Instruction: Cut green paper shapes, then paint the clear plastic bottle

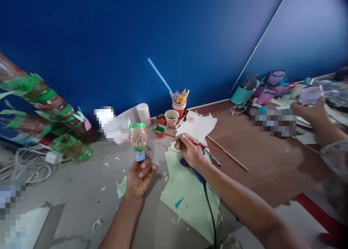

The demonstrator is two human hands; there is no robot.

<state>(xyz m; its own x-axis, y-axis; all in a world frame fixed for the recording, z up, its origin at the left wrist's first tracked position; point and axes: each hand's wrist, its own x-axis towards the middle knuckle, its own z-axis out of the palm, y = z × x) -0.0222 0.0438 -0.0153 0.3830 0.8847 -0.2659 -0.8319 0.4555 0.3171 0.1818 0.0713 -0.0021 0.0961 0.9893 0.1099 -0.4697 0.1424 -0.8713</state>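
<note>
My left hand (141, 174) holds a small clear plastic bottle (138, 137) upside down by its blue cap (140, 157); its raised end and a band near the neck are green. In my right hand (189, 147) is a thin red paintbrush (209, 146), its tip end pointing left at a small orange cup (159, 131) with green paint. Whether the tip touches the paint is hard to tell. A paper cup (172, 118) stands just behind the orange one. Under my right hand lies a blue tool with a black cord (200, 175), on green paper (187, 202).
Bottles banded green and brown (51, 100) lean at the left, above white cables (35, 169). A red-striped cup (179, 109) holds yellow cutlery. A wooden stick (228, 153) lies on the brown surface. At right, another person's hand (312, 113) holds a purple piece.
</note>
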